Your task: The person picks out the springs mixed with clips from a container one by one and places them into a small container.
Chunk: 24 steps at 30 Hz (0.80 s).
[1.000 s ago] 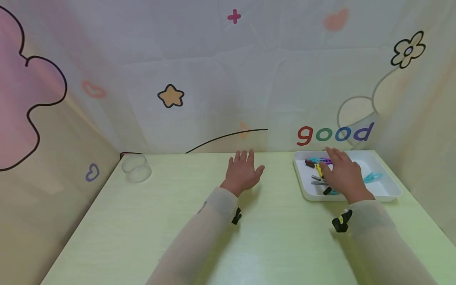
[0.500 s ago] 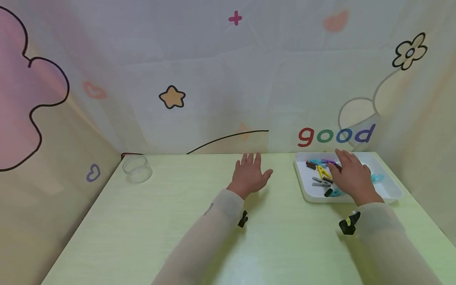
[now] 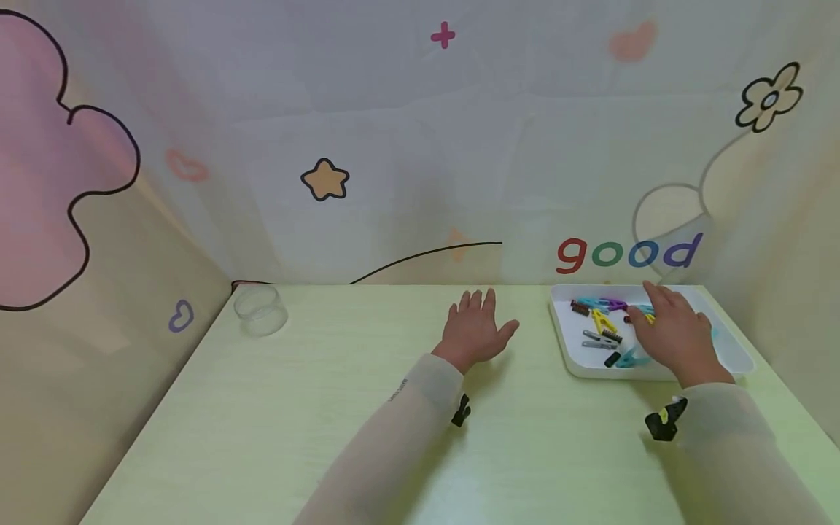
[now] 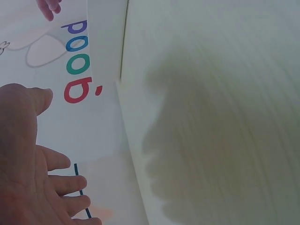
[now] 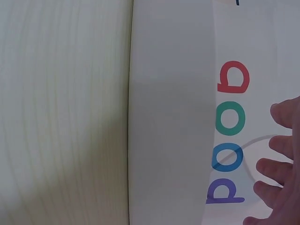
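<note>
The right hand (image 3: 676,337) hangs over a white tray (image 3: 590,370) (colourful clips (image 3: 598,319) lie inside).

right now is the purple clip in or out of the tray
In: the purple clip lies inside the white tray, its far rim behind it.

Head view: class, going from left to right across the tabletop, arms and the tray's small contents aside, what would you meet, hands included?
Clear round container → left hand → left wall of the white tray → right hand, which overlaps the rest of it in this picture.
</note>
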{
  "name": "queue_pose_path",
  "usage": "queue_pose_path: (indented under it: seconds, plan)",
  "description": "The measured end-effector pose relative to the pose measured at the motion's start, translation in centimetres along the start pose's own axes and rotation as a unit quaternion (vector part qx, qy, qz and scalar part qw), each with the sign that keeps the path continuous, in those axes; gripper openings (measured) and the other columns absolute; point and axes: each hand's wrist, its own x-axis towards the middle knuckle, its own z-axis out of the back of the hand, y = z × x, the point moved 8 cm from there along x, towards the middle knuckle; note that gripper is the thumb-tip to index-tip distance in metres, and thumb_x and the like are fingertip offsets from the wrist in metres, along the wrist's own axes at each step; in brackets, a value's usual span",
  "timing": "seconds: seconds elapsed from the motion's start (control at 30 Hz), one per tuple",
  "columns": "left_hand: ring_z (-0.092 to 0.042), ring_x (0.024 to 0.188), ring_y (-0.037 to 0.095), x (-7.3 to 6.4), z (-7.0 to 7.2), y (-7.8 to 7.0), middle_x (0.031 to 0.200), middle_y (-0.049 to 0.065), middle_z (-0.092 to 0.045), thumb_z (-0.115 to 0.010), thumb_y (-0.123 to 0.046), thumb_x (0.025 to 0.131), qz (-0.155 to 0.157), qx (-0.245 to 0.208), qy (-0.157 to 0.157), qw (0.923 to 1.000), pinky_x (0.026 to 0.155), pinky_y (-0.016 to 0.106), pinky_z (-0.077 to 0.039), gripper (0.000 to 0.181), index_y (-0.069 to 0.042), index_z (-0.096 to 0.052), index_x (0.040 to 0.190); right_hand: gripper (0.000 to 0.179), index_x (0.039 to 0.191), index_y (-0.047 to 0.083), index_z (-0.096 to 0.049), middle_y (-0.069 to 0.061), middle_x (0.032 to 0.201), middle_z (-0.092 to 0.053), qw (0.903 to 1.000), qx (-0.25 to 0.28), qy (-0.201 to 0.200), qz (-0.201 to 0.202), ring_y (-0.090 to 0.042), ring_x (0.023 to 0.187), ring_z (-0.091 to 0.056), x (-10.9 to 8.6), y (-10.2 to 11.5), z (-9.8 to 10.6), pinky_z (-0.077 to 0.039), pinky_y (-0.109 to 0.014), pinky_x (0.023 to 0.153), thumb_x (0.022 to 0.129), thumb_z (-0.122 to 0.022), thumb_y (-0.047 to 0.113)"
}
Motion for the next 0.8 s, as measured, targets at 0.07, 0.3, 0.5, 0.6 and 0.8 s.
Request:
queue_pose_path:
  seconds: [0.07,0.3,0.5,0.6,0.8]
  plan:
    - [-0.017,0.141,0.025,0.1,-0.1,-0.2,0.15,0.004,-0.024,-0.027,-0.063,0.089,0.001,-0.002,0.001,1.0,0.113,0.043,-0.02,0.073,-0.019,-0.015,0.146,0.074,0.146,0.008,-0.008,-0.03,0.144,-0.018,1.0,-0.002,-0.001,-0.002,-0.048,0.132,-0.013,0.0,-0.4,0.1,-0.011,-0.074,0.095,0.093,-0.027,0.055]
    - [-0.017,0.141,0.025,0.2,-0.6,-1.0,0.15,0.004,-0.024,-0.027,-0.063,0.089,-0.003,-0.017,0.008,0.9998,0.113,0.043,-0.021,0.073,-0.018,-0.016,0.146,0.072,0.146,0.008,-0.009,-0.03,0.144,-0.019,0.9999,-0.007,-0.008,-0.001,-0.049,0.131,-0.014,0.1,-1.6,0.4,-0.012,-0.074,0.094,0.093,-0.03,0.052]
    - [-0.021,0.139,0.025,0.2,-1.1,-1.4,0.149,0.004,-0.027,-0.029,-0.063,0.089,0.002,-0.037,0.015,0.9992,0.113,0.043,-0.022,0.074,-0.017,-0.019,0.146,0.073,0.146,0.008,-0.009,-0.03,0.144,-0.018,0.9999,-0.011,-0.003,0.0,-0.048,0.131,-0.014,0.1,-2.2,0.4,-0.013,-0.074,0.094,0.093,-0.028,0.054]
    - [-0.022,0.139,0.024,0.3,-1.5,-1.7,0.149,0.004,-0.027,-0.029,-0.064,0.089,0.002,-0.043,0.022,0.9988,0.113,0.043,-0.022,0.074,-0.017,-0.019,0.146,0.073,0.145,0.007,-0.011,-0.031,0.143,-0.019,0.9998,-0.02,-0.001,-0.004,-0.049,0.13,-0.016,0.2,-2.7,0.3,-0.015,-0.074,0.094,0.093,-0.03,0.053]
    - [-0.023,0.139,0.023,0.5,-1.9,-2.6,0.149,0.004,-0.027,-0.027,-0.063,0.089,-0.006,-0.036,0.031,0.9988,0.113,0.04,-0.024,0.074,-0.016,-0.019,0.146,0.073,0.144,0.004,-0.013,-0.032,0.141,-0.022,0.9993,-0.034,-0.001,-0.017,-0.05,0.127,-0.02,0.3,-3.9,0.2,-0.019,-0.073,0.092,0.092,-0.034,0.051]
